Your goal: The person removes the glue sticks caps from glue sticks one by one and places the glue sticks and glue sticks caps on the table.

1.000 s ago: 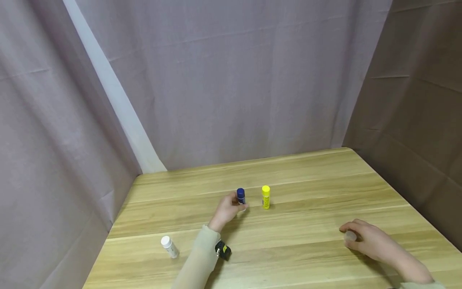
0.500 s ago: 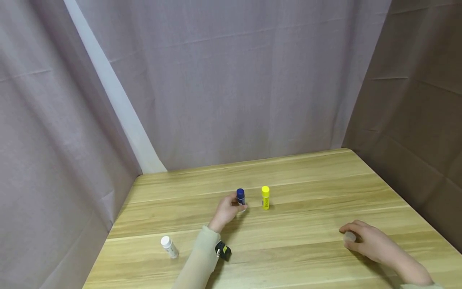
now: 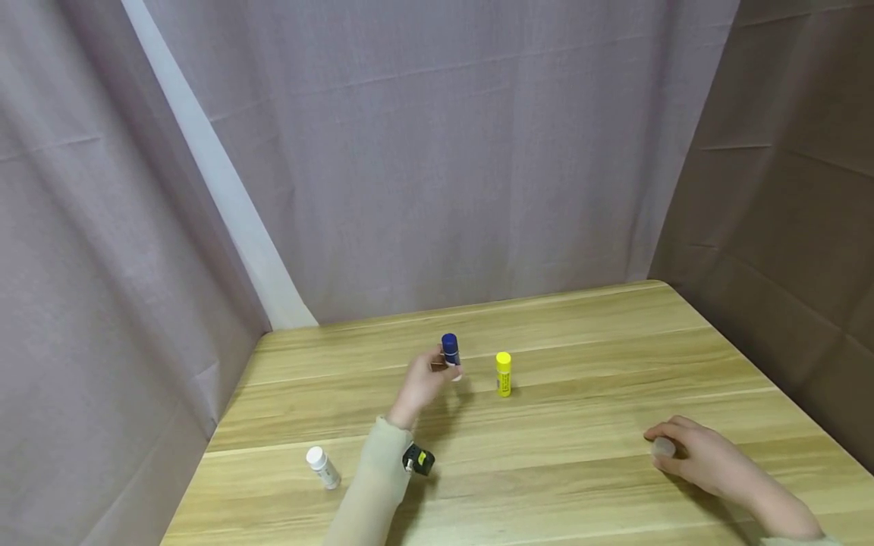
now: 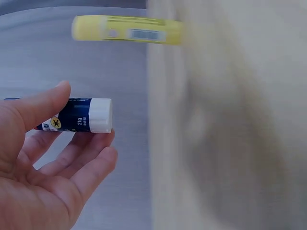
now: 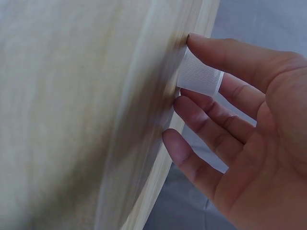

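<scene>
Since 0.5 s ago, L hand [image 3: 418, 385] has lifted the blue stick [image 3: 450, 353] off the table [image 3: 580, 485]; before, it stood by the yellow stick [image 3: 503, 373]. Now it's in the air, just left of yellow, well apart from it. Grip: thumb + fingers pinch the blue barrel, white end [image 4: 100, 115] pointing out past the fingertips. R hand [image 3: 703, 455] rests on the table at right, thumb + forefinger pinching a ribbed white cap [image 5: 200, 77] against the wood. So far, by my read: blue stick picked up, cap off and in R hand. Left: putting cap + stick together or setting them down, can't tell which. White bottle [image 3: 321, 466] lies tilted near the front-left edge, untouched.
</scene>
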The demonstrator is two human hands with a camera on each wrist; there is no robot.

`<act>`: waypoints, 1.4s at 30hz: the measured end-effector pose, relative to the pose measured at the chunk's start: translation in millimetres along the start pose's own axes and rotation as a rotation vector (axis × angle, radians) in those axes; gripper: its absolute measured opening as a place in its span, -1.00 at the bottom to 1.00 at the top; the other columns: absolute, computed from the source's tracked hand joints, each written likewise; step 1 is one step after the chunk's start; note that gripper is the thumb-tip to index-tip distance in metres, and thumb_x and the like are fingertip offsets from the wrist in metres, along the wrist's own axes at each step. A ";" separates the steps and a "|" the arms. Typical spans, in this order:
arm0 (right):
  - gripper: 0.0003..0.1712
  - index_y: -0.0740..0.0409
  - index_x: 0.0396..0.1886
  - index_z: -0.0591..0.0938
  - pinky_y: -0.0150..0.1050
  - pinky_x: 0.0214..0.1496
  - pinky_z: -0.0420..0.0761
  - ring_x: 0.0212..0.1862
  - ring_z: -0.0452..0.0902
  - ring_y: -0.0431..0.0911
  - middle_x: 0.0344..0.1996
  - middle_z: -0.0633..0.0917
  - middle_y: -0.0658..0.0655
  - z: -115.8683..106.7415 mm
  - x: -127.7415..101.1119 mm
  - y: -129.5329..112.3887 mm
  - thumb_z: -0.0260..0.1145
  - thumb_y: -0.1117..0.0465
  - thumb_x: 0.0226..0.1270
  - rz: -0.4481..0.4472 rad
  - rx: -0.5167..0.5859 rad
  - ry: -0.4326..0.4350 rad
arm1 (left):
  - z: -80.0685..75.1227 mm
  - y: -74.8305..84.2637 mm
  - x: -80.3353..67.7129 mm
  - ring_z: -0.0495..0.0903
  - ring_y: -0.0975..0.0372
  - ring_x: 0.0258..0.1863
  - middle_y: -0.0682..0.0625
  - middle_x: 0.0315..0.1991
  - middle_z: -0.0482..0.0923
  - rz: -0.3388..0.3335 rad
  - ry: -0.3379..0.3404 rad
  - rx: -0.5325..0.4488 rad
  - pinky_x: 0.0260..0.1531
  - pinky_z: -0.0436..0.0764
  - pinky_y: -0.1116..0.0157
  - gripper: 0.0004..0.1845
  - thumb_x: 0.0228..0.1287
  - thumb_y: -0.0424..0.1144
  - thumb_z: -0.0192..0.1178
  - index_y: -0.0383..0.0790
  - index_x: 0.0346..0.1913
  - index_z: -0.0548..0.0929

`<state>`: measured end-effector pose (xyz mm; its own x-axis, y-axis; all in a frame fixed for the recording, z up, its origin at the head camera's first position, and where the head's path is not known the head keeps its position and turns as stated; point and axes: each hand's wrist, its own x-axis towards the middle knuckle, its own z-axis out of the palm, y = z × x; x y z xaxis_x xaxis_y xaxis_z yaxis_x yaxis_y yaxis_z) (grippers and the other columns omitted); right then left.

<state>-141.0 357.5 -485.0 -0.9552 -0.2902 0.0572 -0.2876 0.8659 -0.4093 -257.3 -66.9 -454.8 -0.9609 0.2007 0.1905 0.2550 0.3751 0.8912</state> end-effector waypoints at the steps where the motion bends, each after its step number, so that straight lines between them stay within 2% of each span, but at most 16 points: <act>1: -0.57 0.16 0.00 0.70 -0.19 -0.21 0.60 -0.17 0.59 -0.11 -0.15 0.66 -0.02 0.1 0.3 0.1 0.56 0.16 0.14 0.000 -0.002 0.000 | -2.8 4.4 0.8 0.71 0.01 -0.18 -0.23 -0.19 0.70 0.012 0.017 0.004 -0.11 0.68 0.14 -0.83 0.27 -0.41 0.36 -0.40 -0.13 0.66; 5: -0.57 0.15 0.00 0.70 -0.18 -0.21 0.60 -0.17 0.59 -0.11 -0.14 0.66 -0.02 0.5 0.7 0.5 0.56 0.15 0.14 0.001 -0.005 0.000 | -13.6 19.7 2.8 0.71 0.03 -0.17 -0.20 -0.19 0.70 0.049 0.068 0.023 -0.13 0.68 0.15 -0.83 0.27 -0.34 0.38 -0.34 -0.15 0.67; 11: -0.57 0.16 0.01 0.69 -0.18 -0.21 0.61 -0.17 0.60 -0.09 -0.14 0.65 -0.02 0.4 0.4 0.9 0.55 0.13 0.15 0.009 -0.001 -0.008 | -24.4 34.6 0.6 0.72 0.02 -0.13 -0.17 -0.16 0.71 0.071 0.081 0.023 -0.10 0.68 0.10 -0.82 0.31 -0.27 0.38 -0.28 -0.11 0.69; 16: -0.56 0.16 0.02 0.70 -0.16 -0.19 0.61 -0.15 0.61 -0.06 -0.14 0.65 -0.02 0.4 1.4 1.2 0.55 0.13 0.16 0.014 0.002 -0.016 | -26.7 35.9 -1.9 0.71 0.05 -0.14 -0.15 -0.16 0.70 0.087 0.069 0.026 -0.09 0.68 0.14 -0.83 0.31 -0.27 0.37 -0.27 -0.14 0.68; 22: -0.57 0.16 0.01 0.70 -0.20 -0.20 0.60 -0.16 0.59 -0.13 -0.15 0.64 -0.04 0.7 2.6 0.9 0.55 0.14 0.16 0.008 0.000 -0.010 | -27.1 34.9 -7.9 0.68 0.10 -0.15 -0.10 -0.20 0.70 0.105 0.061 0.036 -0.06 0.66 0.14 -0.88 0.31 -0.29 0.37 -0.26 -0.22 0.67; 26: -0.57 0.15 0.01 0.70 -0.18 -0.19 0.60 -0.15 0.59 -0.11 -0.14 0.65 -0.03 0.9 3.1 -0.2 0.55 0.14 0.15 0.004 -0.005 -0.005 | -28.3 34.7 -15.3 0.66 0.18 -0.24 -0.06 -0.28 0.69 0.129 0.046 0.044 -0.14 0.67 0.20 -0.90 0.31 -0.31 0.37 -0.26 -0.26 0.66; 29: -0.58 0.15 0.01 0.70 -0.17 -0.19 0.60 -0.15 0.59 -0.10 -0.14 0.65 -0.03 1.2 3.2 -0.1 0.55 0.14 0.15 0.005 -0.005 -0.001 | -29.9 34.9 -22.2 0.59 0.27 -0.36 0.03 -0.38 0.66 0.146 0.032 0.100 -0.28 0.61 0.29 -0.91 0.31 -0.30 0.37 -0.21 -0.27 0.65; 32: -0.58 0.15 0.00 0.70 -0.19 -0.19 0.60 -0.16 0.59 -0.13 -0.15 0.65 -0.04 1.0 3.4 0.3 0.55 0.14 0.15 0.003 -0.005 0.004 | -32.1 37.8 -29.7 0.53 0.29 -0.41 0.09 -0.42 0.60 0.162 0.019 0.199 -0.36 0.53 0.31 -0.91 0.32 -0.25 0.37 -0.15 -0.24 0.66; 35: -0.58 0.15 0.00 0.70 -0.20 -0.20 0.60 -0.17 0.58 -0.14 -0.15 0.65 -0.04 0.0 2.8 0.7 0.55 0.14 0.15 0.003 -0.003 0.004 | -34.2 43.6 -38.3 0.49 0.27 -0.41 0.08 -0.40 0.55 0.175 0.002 0.302 -0.41 0.50 0.31 -0.84 0.33 -0.19 0.37 -0.15 -0.12 0.69; 39: -0.59 0.14 0.00 0.70 -0.19 -0.20 0.60 -0.17 0.58 -0.14 -0.15 0.65 -0.04 -0.9 1.2 0.6 0.55 0.14 0.15 0.003 -0.006 0.005 | -36.9 52.6 -50.6 0.42 0.28 -0.46 0.05 -0.34 0.49 0.185 -0.029 0.438 -0.51 0.46 0.35 -0.64 0.34 -0.12 0.36 -0.18 0.12 0.67; 42: -0.60 0.13 -0.02 0.71 -0.18 -0.20 0.60 -0.17 0.58 -0.16 -0.16 0.64 -0.05 -0.1 1.1 -0.4 0.55 0.14 0.15 -0.002 -0.010 0.019 | -38.7 58.0 -58.5 0.40 0.30 -0.49 0.05 -0.30 0.52 0.203 -0.036 0.537 -0.53 0.46 0.37 -0.58 0.32 -0.08 0.37 -0.18 0.17 0.66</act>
<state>-142.0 356.9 -484.6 -0.9557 -0.2844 0.0759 -0.2905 0.8693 -0.4000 -190.5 -91.9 -398.3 -0.8852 0.3440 0.3131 0.4618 0.7311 0.5023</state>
